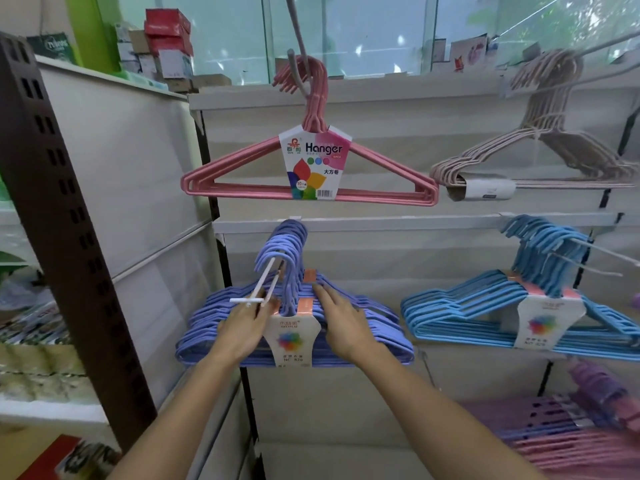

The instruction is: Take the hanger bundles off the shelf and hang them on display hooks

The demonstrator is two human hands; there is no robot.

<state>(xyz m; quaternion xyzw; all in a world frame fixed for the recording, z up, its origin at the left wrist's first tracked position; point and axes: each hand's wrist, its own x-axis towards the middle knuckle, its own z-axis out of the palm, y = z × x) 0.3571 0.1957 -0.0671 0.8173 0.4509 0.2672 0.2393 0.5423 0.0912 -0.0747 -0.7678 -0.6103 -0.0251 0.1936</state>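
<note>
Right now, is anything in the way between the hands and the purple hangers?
No. Both hands are already on the purple hanger bundle: the left hand by the white display hook, the right hand on the other side of the label. Nothing visible sits between them.

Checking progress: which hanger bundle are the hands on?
The purple plastic hanger bundle on the lower-left hook; both hands touch it. Pink, beige and blue bundles hang untouched.

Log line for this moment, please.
stage: hanging | left hand: at white display hook | right hand: on purple hanger bundles | bundles: hooked | pink bundle: hung above
</note>
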